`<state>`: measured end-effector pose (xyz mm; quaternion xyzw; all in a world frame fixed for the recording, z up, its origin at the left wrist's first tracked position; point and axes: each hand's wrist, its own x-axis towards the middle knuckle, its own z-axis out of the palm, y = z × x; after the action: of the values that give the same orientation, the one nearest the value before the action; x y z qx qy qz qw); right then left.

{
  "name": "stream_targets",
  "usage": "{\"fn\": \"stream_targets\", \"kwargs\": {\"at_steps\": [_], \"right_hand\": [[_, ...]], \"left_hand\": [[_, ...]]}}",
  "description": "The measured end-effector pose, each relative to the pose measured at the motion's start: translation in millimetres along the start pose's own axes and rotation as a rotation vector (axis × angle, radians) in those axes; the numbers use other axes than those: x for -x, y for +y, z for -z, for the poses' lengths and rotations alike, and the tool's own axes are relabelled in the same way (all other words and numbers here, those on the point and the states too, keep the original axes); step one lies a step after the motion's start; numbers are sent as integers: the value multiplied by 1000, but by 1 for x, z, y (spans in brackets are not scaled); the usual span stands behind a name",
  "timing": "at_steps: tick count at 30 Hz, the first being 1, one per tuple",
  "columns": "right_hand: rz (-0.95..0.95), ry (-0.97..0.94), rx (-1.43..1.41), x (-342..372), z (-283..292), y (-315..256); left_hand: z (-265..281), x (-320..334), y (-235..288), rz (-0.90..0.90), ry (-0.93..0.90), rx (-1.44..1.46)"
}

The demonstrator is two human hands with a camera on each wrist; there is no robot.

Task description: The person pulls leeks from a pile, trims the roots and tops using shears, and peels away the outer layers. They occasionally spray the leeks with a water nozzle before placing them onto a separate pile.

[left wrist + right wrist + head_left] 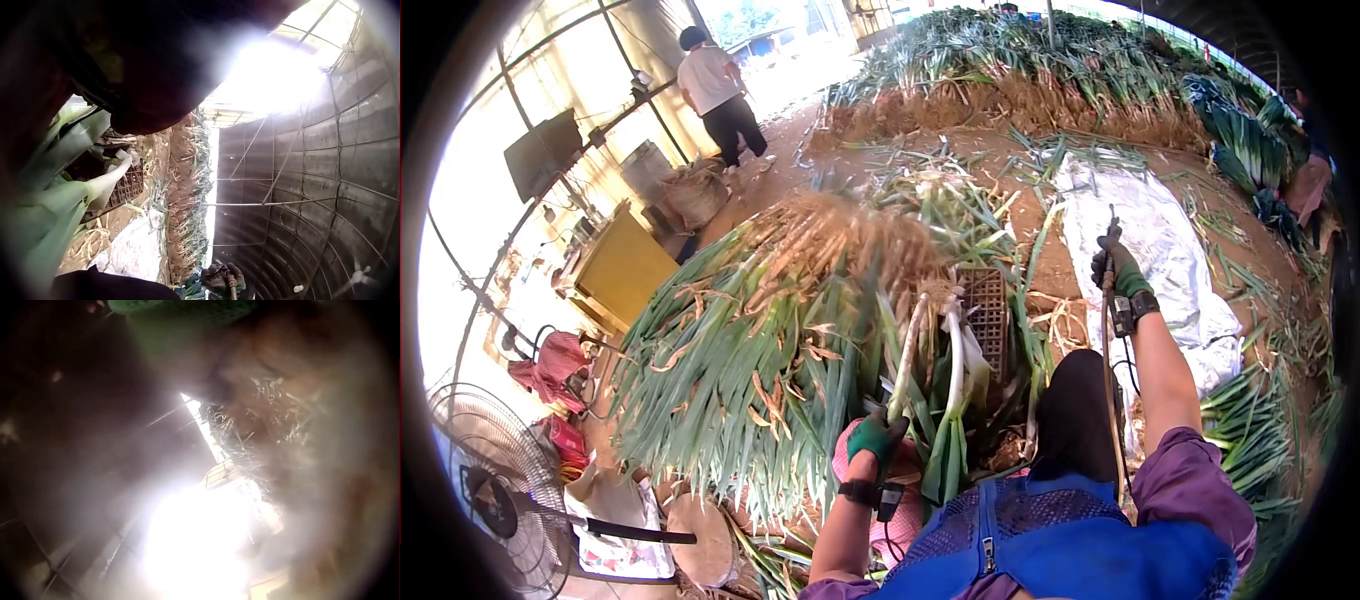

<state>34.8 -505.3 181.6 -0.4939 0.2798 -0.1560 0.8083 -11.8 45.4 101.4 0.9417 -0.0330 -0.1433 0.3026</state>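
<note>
My left hand point(878, 440), in a green and black glove, grips a large green onion point(909, 352), its pale stalk pointing away from me and its roots at the far end. Right beside it lies another green onion point(955, 350) with a white stalk and broad leaves. My right hand point(1122, 268), gloved the same way, is raised on the right and holds a thin spray gun with a nozzle tip; a brown hose point(1109, 390) runs down from it. Glare and blur fill most of the right wrist view, where only a green glove edge point(181, 305) shows.
A big heap of green onions point(750, 350) spreads at left, roots away from me. Ahead stand a brown plastic crate point(985, 320) and a white sheet point(1140, 230). A fan point(495, 500) and yellow cabinet point(625, 270) are at left. A person point(712, 85) walks farther off.
</note>
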Motion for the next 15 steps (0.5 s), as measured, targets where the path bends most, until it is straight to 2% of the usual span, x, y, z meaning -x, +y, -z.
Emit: {"fn": "stream_targets", "kwargs": {"at_steps": [2, 4, 7, 9, 11, 12, 13, 15], "right_hand": [[26, 71, 15, -12, 2, -8], [10, 60, 17, -48, 21, -23], [21, 105, -6, -76, 26, -50], [100, 160, -7, -58, 11, -70], [193, -125, 24, -61, 26, -78], [175, -48, 77, -58, 26, -81], [157, 28, 128, -54, 18, -84], [85, 83, 98, -53, 17, -84]], "left_hand": [[-2, -2, -9, 16, 17, 47], [2, 0, -5, 56, 9, 91], [12, 7, 18, 174, -44, 79], [8, 3, 16, 135, 8, 9], [6, 2, 20, 122, 10, -32], [-2, -3, 11, 107, 6, 104], [0, -3, 15, 128, -26, 109], [-19, -21, -13, 71, 37, 75]]}}
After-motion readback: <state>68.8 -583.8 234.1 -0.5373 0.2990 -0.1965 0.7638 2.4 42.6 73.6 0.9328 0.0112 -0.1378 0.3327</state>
